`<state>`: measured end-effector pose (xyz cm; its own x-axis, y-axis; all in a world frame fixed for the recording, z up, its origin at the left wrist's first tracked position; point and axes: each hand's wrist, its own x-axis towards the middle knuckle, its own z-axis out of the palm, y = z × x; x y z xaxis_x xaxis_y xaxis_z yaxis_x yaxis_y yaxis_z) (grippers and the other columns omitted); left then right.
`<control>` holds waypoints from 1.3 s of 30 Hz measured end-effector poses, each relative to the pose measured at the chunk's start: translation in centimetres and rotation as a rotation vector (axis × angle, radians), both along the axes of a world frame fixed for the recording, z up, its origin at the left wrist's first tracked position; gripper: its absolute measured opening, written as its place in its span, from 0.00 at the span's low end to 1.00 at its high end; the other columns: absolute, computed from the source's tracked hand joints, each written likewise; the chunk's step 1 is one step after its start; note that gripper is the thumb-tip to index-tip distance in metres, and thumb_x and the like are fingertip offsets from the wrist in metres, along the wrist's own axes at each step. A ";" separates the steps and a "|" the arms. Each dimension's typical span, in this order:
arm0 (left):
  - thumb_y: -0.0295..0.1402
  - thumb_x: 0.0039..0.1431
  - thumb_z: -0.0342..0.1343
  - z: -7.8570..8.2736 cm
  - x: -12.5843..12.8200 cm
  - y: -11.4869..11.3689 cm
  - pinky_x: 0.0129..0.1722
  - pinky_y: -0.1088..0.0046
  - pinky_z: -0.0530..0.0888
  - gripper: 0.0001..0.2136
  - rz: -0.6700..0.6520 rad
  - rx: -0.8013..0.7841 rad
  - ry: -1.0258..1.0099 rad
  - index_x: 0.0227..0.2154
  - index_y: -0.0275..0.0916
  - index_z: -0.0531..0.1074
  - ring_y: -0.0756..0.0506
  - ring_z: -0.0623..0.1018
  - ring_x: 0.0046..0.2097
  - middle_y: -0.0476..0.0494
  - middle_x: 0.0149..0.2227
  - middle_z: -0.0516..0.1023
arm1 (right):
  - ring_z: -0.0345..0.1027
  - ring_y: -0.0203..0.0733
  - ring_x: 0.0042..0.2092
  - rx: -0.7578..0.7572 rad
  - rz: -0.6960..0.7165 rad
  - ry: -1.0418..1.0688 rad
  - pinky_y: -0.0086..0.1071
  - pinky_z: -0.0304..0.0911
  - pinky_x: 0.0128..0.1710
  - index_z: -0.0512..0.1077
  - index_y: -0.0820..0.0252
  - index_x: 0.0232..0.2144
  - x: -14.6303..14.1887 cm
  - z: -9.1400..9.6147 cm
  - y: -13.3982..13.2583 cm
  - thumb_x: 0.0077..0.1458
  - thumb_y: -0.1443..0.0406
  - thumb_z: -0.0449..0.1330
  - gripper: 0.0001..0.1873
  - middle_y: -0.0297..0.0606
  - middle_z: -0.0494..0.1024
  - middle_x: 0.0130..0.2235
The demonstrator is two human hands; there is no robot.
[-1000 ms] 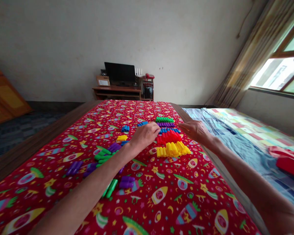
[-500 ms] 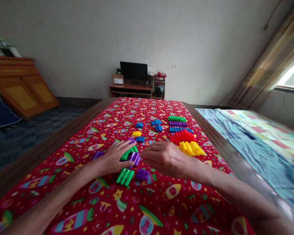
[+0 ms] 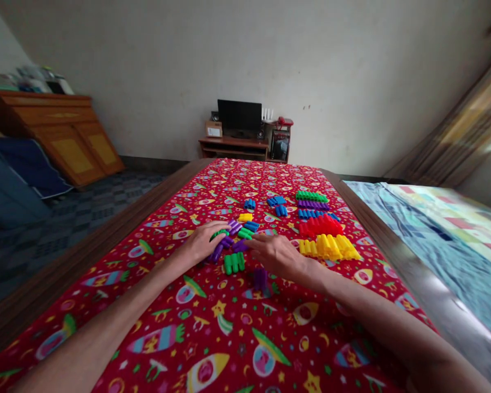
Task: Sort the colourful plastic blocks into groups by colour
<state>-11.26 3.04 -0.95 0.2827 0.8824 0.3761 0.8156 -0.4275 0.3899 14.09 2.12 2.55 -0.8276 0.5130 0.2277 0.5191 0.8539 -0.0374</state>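
Purple blocks (image 3: 229, 244), light, rigid plastic, sit under my loosely spread left hand (image 3: 207, 243) and right hand (image 3: 276, 255); pinch sides.

Both forearms extend forward and converge toward the midline. Left hand (image 3: 204, 242): palm down, fingers curled loosely inward, wrist straight. Right hand (image 3: 279, 255): palm down, fingers extended and pointing left toward the other hand (fingertips near, not touching). Neither hand forms a closed grip.
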 end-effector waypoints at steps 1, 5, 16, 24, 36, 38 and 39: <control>0.36 0.62 0.42 0.1 0.0 0.0 0.57 0.60 0.71 0.19 0.011 0.012 -0.016 0.45 0.37 0.76 0.42 0.76 0.53 0.37 0.51 0.79 | 0.71 0.41 0.37 0.003 -0.057 0.025 0.30 0.63 0.33 0.72 0.60 0.47 0.3 0.3 0.2 0.63 0.70 0.50 0.14 0.45 0.76 0.43; 0.32 0.62 0.40 0.4 0.7 -0.6 0.54 0.62 0.72 0.21 0.029 0.029 -0.037 0.51 0.37 0.72 0.43 0.77 0.52 0.39 0.50 0.79 | 0.70 0.46 0.44 0.035 -0.115 0.085 0.34 0.66 0.38 0.70 0.60 0.51 1.5 -0.5 1.0 0.59 0.68 0.56 0.17 0.50 0.74 0.49; 0.38 0.64 0.44 -0.7 2.9 -1.7 0.57 0.55 0.69 0.16 -0.093 0.113 0.020 0.45 0.40 0.74 0.40 0.75 0.54 0.38 0.50 0.78 | 0.71 0.41 0.43 -0.140 0.194 0.456 0.33 0.65 0.42 0.71 0.64 0.47 2.1 0.7 1.9 0.60 0.66 0.57 0.13 0.46 0.77 0.44; 0.50 0.54 0.58 1.8 7.4 -5.5 0.46 0.63 0.78 0.31 -0.082 -0.225 -0.527 0.58 0.43 0.64 0.39 0.80 0.48 0.39 0.53 0.77 | 0.65 0.31 0.26 -0.404 -0.053 0.632 0.25 0.56 0.25 0.73 0.64 0.35 0.9 2.2 0.2 0.61 0.51 0.56 0.20 0.34 0.75 0.27; 0.52 0.48 0.61 2.8 7.6 -5.7 0.19 0.77 0.67 0.19 0.001 -0.620 -0.868 0.24 0.38 0.72 0.51 0.68 0.20 0.54 0.18 0.70 | 0.70 0.41 0.48 -0.019 0.278 0.185 0.34 0.67 0.45 0.67 0.62 0.52 1.3 3.6 -0.9 0.62 0.71 0.53 0.16 0.47 0.75 0.49; 0.52 0.50 0.59 2.9 7.9 -5.8 0.20 0.77 0.67 0.19 -0.021 -0.626 -0.886 0.25 0.39 0.73 0.51 0.69 0.20 0.53 0.19 0.71 | 0.72 0.40 0.45 -0.051 0.282 0.201 0.33 0.67 0.44 0.69 0.63 0.50 1.7 4.0 -0.8 0.63 0.70 0.53 0.14 0.45 0.77 0.45; 0.52 0.51 0.58 3.0 7.9 -5.9 0.20 0.76 0.68 0.19 -0.030 -0.615 -0.897 0.26 0.39 0.73 0.51 0.70 0.21 0.52 0.21 0.72 | 0.72 0.40 0.44 -0.057 0.265 0.223 0.33 0.67 0.44 0.70 0.63 0.49 2.2 4.4 -0.5 0.63 0.69 0.53 0.14 0.45 0.78 0.44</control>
<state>-3.33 -2.83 2.04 0.1500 0.9876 -0.0472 0.1198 0.0292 0.9924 16.34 1.66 6.96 -0.8667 0.3041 0.3953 0.2534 0.9512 -0.1761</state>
